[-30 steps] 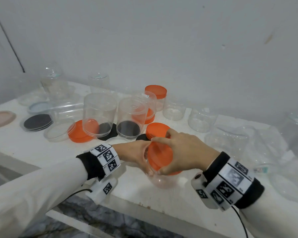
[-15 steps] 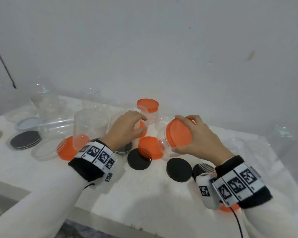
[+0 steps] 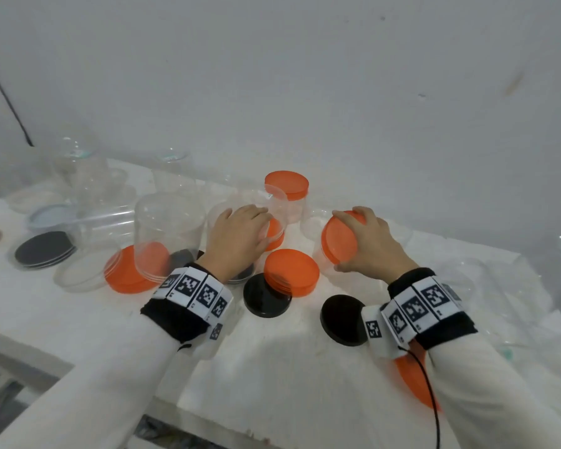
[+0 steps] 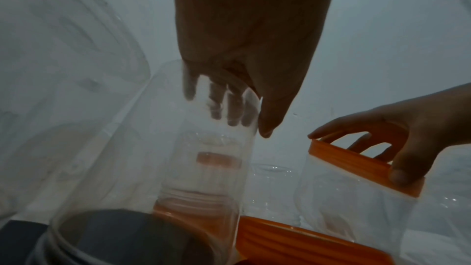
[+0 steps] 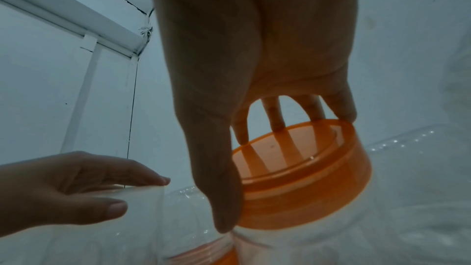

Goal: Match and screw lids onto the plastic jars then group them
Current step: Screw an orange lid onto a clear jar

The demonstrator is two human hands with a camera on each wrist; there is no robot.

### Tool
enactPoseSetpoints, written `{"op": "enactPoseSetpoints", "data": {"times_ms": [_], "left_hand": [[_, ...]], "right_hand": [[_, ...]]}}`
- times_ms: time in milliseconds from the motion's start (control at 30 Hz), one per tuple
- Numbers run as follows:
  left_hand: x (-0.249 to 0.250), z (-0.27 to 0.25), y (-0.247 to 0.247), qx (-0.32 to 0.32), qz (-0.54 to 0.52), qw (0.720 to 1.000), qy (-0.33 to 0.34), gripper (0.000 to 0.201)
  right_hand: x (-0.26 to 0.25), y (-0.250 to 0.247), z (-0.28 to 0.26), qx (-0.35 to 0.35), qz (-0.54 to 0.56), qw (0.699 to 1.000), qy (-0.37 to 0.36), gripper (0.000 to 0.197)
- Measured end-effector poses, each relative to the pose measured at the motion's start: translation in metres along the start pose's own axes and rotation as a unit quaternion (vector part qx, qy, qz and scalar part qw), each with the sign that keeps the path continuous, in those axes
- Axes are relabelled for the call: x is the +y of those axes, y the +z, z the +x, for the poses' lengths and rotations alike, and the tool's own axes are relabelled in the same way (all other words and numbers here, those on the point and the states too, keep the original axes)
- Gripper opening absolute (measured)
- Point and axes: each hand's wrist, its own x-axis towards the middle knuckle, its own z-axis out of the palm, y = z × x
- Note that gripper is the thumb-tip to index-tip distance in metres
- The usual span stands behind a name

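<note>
My right hand (image 3: 353, 244) grips the orange lid (image 3: 339, 239) of a clear jar (image 3: 319, 254) and holds it tilted, low over the table behind the loose lids. The right wrist view shows thumb and fingers (image 5: 276, 120) spread round that lid (image 5: 305, 178). My left hand (image 3: 263, 228) lies over an upturned clear jar (image 3: 279, 205) that stands over an orange lid (image 3: 274, 234). Its fingers curl over the far side of the jar (image 4: 203, 168), with the thumb (image 4: 267, 124) on the near side.
A closed orange-lidded jar (image 3: 285, 186) stands behind my hands. Loose orange lids (image 3: 290, 270) and two black lids (image 3: 266, 299) (image 3: 344, 319) lie in front. A large upturned jar (image 3: 169, 228) stands at the left and more clear jars at the back. Another orange lid (image 3: 412, 380) lies under my right forearm.
A second ago both hands held the lidded jar near the front edge. My right hand has carried it back and right, and my left hand has let go and taken the upturned jar.
</note>
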Motion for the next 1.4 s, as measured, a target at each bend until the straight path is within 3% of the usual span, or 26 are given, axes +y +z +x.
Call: {"op": "enactPoseSetpoints", "data": {"times_ms": [433, 567, 767, 833, 933, 1000, 1100, 1233, 1400], "left_hand": [[-0.002, 0.001, 0.003, 0.002, -0.004, 1.0, -0.008, 0.044], [-0.002, 0.004, 0.001, -0.015, -0.009, 1.0, -0.012, 0.046], [-0.001, 0.008, -0.006, -0.04, -0.026, 0.999, -0.022, 0.047], [0.003, 0.008, -0.011, -0.005, -0.026, 1.0, -0.017, 0.044], [0.017, 0.008, -0.013, 0.118, -0.049, 0.991, 0.037, 0.033], [0.032, 0.007, -0.012, 0.139, -0.103, 0.982, 0.08, 0.029], [0.051, 0.008, 0.001, 0.001, -0.144, 0.983, 0.113, 0.036], [0.053, 0.016, 0.027, -0.193, -0.088, 0.97, 0.117, 0.06], [0.045, 0.031, 0.042, -0.292, -0.026, 0.951, 0.1, 0.093]], "right_hand": [[0.009, 0.001, 0.005, -0.086, -0.035, 0.996, 0.002, 0.092], [0.013, 0.009, 0.008, -0.072, -0.017, 0.997, -0.015, 0.072], [0.019, 0.013, 0.004, -0.052, -0.022, 0.998, -0.004, 0.064], [0.02, 0.013, 0.003, -0.046, -0.023, 0.999, 0.002, 0.062], [0.021, 0.014, 0.0, -0.029, -0.024, 0.999, 0.02, 0.058], [0.02, 0.014, -0.001, -0.01, -0.02, 0.999, 0.036, 0.055], [0.019, 0.013, -0.002, 0.013, -0.012, 0.999, 0.04, 0.052], [0.021, 0.015, -0.003, 0.013, -0.008, 0.999, 0.048, 0.05], [0.024, 0.016, 0.0, 0.007, 0.002, 0.999, 0.045, 0.051]]}}
